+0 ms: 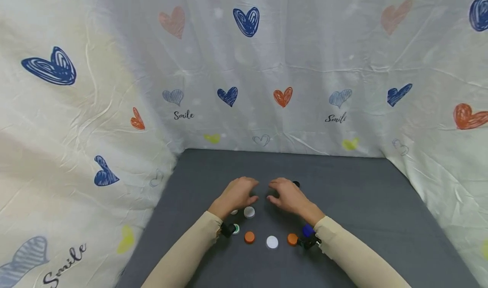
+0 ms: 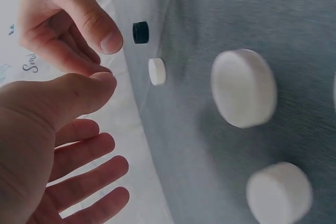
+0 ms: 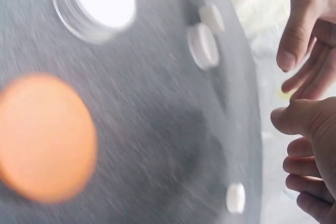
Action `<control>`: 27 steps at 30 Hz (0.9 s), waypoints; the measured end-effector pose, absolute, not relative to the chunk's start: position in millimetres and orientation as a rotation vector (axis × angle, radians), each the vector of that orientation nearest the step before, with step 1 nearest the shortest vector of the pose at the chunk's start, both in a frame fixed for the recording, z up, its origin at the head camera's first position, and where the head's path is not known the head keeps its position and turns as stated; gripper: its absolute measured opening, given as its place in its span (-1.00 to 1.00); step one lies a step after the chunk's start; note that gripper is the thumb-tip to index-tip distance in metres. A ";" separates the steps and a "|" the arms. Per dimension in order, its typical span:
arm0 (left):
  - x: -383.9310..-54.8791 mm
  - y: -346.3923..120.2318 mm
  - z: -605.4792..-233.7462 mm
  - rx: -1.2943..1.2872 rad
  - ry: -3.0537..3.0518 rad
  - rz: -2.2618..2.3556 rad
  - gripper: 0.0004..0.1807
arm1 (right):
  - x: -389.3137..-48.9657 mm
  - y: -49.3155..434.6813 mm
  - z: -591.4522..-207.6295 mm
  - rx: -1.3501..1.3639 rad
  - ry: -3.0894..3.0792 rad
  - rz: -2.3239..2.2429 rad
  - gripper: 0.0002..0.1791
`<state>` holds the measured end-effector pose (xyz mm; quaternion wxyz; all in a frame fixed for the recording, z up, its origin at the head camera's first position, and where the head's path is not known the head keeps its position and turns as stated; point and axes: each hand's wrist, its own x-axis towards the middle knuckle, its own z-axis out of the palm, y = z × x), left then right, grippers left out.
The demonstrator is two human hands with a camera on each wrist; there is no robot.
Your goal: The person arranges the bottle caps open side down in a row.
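Both hands hover over the dark grey table with nothing held, fingers relaxed and slightly bent. My left hand (image 1: 237, 194) is above a white bottle cap (image 1: 249, 212); a second white cap (image 1: 234, 211) is partly covered by that wrist. Facing it across a small gap is my right hand (image 1: 289, 196), with a black cap (image 1: 296, 184) just behind it, partly hidden. In the left wrist view, the left fingers (image 2: 92, 158) are spread and apart from the caps. The right wrist view shows the right thumb (image 3: 294, 118) extended, with a small white cap (image 3: 235, 198) on the cloth nearby.
Closer to the body lie an orange cap (image 1: 249, 237), a white cap (image 1: 272, 242) and another orange cap (image 1: 292, 239). A blue cap (image 1: 307, 230) and a green-and-white cap (image 1: 236, 228) sit beside the wrist cameras. A heart-printed curtain (image 1: 263, 67) surrounds the table (image 1: 343, 186).
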<state>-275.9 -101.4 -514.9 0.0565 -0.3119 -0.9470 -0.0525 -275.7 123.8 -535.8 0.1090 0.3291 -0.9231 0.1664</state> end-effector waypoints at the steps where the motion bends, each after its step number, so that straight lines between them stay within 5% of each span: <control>1: -278.4 -98.4 -513.6 -0.945 -2.871 -0.165 -0.44 | -278.2 126.6 -533.3 0.960 -2.715 0.485 -0.56; 27: -329.4 -37.8 -529.3 -0.840 -2.987 -0.191 -0.55 | -316.8 162.8 -539.9 0.879 -2.838 0.355 -0.56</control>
